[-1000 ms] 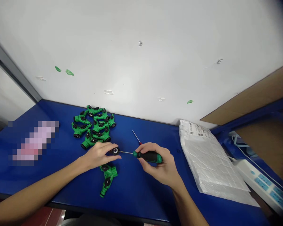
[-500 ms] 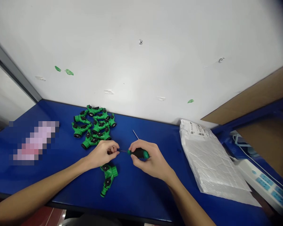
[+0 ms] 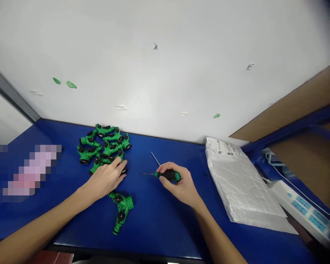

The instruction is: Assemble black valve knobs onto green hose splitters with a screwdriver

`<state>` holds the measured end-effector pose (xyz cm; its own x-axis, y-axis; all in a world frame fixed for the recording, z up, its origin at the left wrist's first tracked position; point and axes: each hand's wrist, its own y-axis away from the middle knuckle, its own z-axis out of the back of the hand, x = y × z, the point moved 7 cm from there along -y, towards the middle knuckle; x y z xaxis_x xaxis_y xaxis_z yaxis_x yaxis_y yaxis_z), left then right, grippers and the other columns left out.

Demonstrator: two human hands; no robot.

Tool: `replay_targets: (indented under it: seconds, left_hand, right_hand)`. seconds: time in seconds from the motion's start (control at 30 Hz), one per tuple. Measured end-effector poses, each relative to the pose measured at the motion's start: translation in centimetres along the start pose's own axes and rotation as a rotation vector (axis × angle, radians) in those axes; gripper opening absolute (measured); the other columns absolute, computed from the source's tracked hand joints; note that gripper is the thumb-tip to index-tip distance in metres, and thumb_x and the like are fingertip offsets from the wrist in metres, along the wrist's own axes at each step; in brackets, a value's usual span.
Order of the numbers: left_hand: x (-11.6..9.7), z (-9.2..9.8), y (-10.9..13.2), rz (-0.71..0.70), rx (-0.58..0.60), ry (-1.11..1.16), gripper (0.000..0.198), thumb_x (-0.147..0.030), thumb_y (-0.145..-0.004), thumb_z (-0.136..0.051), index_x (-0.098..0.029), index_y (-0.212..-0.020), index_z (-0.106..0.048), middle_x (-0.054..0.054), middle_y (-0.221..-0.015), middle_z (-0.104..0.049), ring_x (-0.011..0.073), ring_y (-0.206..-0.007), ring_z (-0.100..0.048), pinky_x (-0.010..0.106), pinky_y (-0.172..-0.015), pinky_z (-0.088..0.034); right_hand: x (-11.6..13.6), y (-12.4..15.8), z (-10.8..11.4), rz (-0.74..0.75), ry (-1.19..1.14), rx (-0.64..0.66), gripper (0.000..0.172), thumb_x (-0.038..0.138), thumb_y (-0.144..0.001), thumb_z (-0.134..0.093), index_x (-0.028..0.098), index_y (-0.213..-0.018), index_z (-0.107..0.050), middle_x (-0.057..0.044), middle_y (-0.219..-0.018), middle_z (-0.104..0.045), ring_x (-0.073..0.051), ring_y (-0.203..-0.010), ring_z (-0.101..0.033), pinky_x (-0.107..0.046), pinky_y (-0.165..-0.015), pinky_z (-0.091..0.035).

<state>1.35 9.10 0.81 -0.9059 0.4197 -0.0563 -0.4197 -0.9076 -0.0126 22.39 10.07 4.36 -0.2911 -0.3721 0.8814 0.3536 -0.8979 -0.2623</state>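
Observation:
My right hand (image 3: 180,185) is closed around the green-and-black handle of a screwdriver (image 3: 169,175), whose thin shaft points left above the table. Behind its fingers a slim metal rod (image 3: 155,158) sticks out toward the wall; its other end is hidden. My left hand (image 3: 106,179) reaches over the near side of a cluster of green hose splitters (image 3: 110,148) with black valve levers. Its thumb and fingers close about one hose splitter (image 3: 123,171), mostly covered by the hand, with a black-ringed end showing. A separate green hose splitter (image 3: 121,211) lies closer to me, below the left hand.
A white padded mailing bag (image 3: 242,183) lies on the blue table (image 3: 159,227) at right, beside a white power strip (image 3: 302,209) with cables. A pixelated pinkish object (image 3: 34,170) is at left. A white wall (image 3: 143,73) rises along the back edge.
My left hand has left the screwdriver's tip and moved left onto a hose splitter in the cluster. My right hand still holds the screwdriver, slightly farther right. The whole view has shifted a little.

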Motion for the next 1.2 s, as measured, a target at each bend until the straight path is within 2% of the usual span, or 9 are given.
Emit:
replay_targets:
  seconds: [0.1,0.17,0.3,0.43,0.53,0.67,0.8,0.97,1.2]
  left_hand:
    - [-0.6,-0.2,-0.1,-0.044,0.000,-0.011,0.031,-0.020,-0.096,-0.040,-0.013,-0.114,-0.064,0.013,-0.106,-0.058,0.0205,-0.059,-0.067,0.028,-0.044,-0.046]
    - [-0.8,-0.1,0.0,-0.074,-0.056,0.093,0.029,-0.021,-0.096,-0.041,-0.016,-0.106,-0.067,0.012,-0.107,-0.058,0.0178,-0.058,-0.065,0.028,-0.045,-0.047]
    - [-0.4,0.2,0.2,-0.012,-0.160,0.646,0.020,-0.029,-0.091,-0.054,-0.017,-0.098,-0.068,0.011,-0.105,-0.066,0.0151,-0.057,-0.065,0.031,-0.056,-0.056]
    - [-0.2,-1.4,0.2,0.256,-0.046,1.298,0.036,-0.037,-0.084,-0.065,-0.015,-0.113,-0.064,0.004,-0.070,-0.072,0.0201,-0.057,-0.071,0.030,-0.055,-0.061]
    - [-0.5,-1.9,0.0,0.343,-0.022,1.505,0.045,-0.036,-0.076,-0.073,-0.011,-0.112,-0.067,0.005,-0.073,-0.075,0.0230,-0.064,-0.074,0.034,-0.062,-0.063]
    - [-0.5,-2.4,0.0,0.377,0.029,1.555,0.054,-0.026,-0.064,-0.082,-0.010,-0.113,-0.069,0.007,-0.079,-0.079,0.0247,-0.073,-0.076,0.036,-0.073,-0.062]
    - [-0.8,-2.7,-0.1,0.280,0.087,1.490,0.052,-0.026,-0.069,-0.079,-0.011,-0.117,-0.067,0.005,-0.077,-0.079,0.0233,-0.071,-0.075,0.034,-0.071,-0.061]
    - [-0.6,-2.4,-0.5,0.163,-0.003,1.308,0.039,-0.028,-0.066,-0.082,-0.013,-0.100,-0.072,0.004,-0.072,-0.077,0.0229,-0.069,-0.073,0.030,-0.068,-0.059]
    - [-1.3,-2.9,-0.4,0.107,0.065,1.290,0.041,-0.025,-0.069,-0.079,-0.016,-0.107,-0.069,0.003,-0.078,-0.076,0.0220,-0.074,-0.074,0.033,-0.075,-0.061]
  right_hand:
    - [0.0,0.1,0.1,0.004,-0.022,-0.029,0.008,0.013,-0.078,-0.064,0.020,-0.081,-0.061,-0.003,-0.087,-0.069,-0.015,-0.073,-0.064,-0.027,-0.067,-0.050]
    - [-0.1,0.1,0.1,0.001,-0.037,-0.044,0.008,0.014,-0.078,-0.065,0.020,-0.081,-0.061,-0.003,-0.087,-0.069,-0.015,-0.073,-0.064,-0.027,-0.067,-0.050]
    - [-0.4,0.3,0.4,-0.003,-0.141,-0.080,0.009,0.015,-0.078,-0.068,0.020,-0.082,-0.062,-0.003,-0.087,-0.069,-0.016,-0.073,-0.064,-0.028,-0.066,-0.051]
    - [-0.7,0.5,0.8,0.018,-0.368,-0.113,0.009,0.017,-0.081,-0.069,0.021,-0.086,-0.062,-0.003,-0.089,-0.067,-0.014,-0.066,-0.064,-0.028,-0.062,-0.053]
    - [-0.6,0.7,1.0,0.038,-0.445,-0.125,0.009,0.017,-0.082,-0.069,0.022,-0.087,-0.063,-0.003,-0.090,-0.066,-0.013,-0.064,-0.064,-0.027,-0.060,-0.053]
    - [0.0,0.8,0.6,0.052,-0.392,-0.091,0.010,0.014,-0.082,-0.068,0.021,-0.087,-0.063,-0.003,-0.089,-0.066,-0.013,-0.066,-0.064,-0.028,-0.062,-0.053]
    - [1.2,0.7,0.3,0.099,-0.302,-0.060,0.015,0.009,-0.079,-0.066,0.021,-0.086,-0.062,-0.003,-0.088,-0.066,-0.015,-0.069,-0.063,-0.028,-0.063,-0.052]
    - [3.2,0.8,-0.1,0.196,-0.103,-0.002,0.017,0.005,-0.075,-0.068,0.020,-0.078,-0.062,-0.002,-0.083,-0.066,-0.014,-0.071,-0.064,-0.028,-0.068,-0.050]
    - [2.7,0.9,-0.6,0.131,0.008,-0.008,0.008,0.015,-0.081,-0.068,0.021,-0.081,-0.063,-0.002,-0.080,-0.068,-0.016,-0.071,-0.064,-0.028,-0.068,-0.050]
